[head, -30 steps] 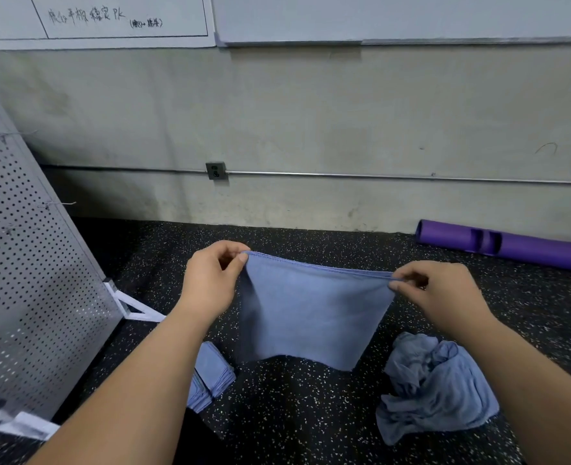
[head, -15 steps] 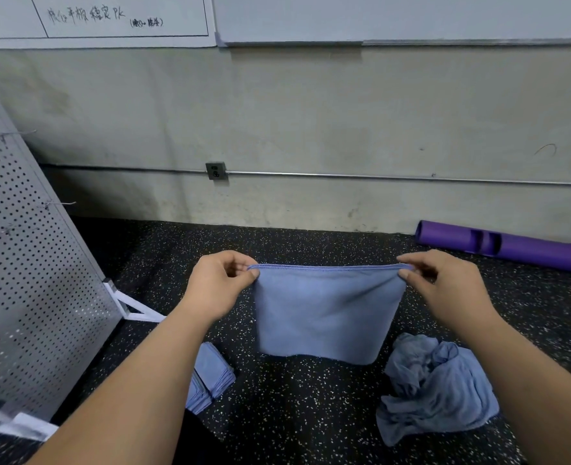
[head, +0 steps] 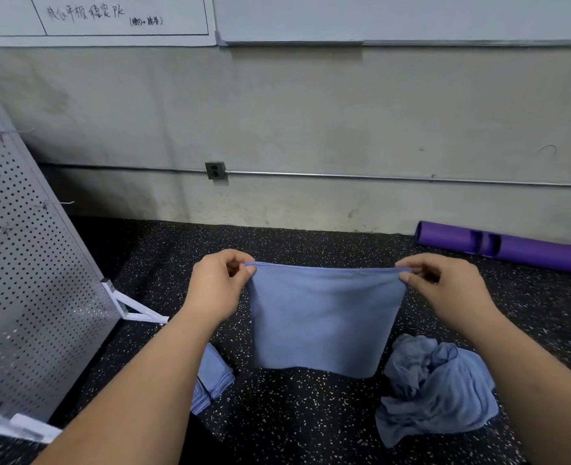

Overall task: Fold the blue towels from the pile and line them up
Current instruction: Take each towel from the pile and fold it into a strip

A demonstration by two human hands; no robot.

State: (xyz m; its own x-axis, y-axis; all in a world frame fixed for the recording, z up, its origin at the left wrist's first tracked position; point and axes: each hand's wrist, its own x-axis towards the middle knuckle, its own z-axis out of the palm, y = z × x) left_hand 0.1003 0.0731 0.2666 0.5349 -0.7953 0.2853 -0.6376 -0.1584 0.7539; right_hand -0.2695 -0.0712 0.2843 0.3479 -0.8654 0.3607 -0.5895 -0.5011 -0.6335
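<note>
Head view: the blue towel (head: 324,317) is held hanging over the floor (head: 310,417). Its top corners are pinched in the grip of the left hand (head: 215,286) and right hand (head: 445,292).

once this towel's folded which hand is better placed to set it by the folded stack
Left hand, probably: the folded stack lies below its forearm, while the right hand sits over the crumpled pile opposite. Both pinch the held towel at its top.

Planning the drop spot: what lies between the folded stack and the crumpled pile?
Head view: only speckled floor, with the held towel hanging across that gap.
</note>
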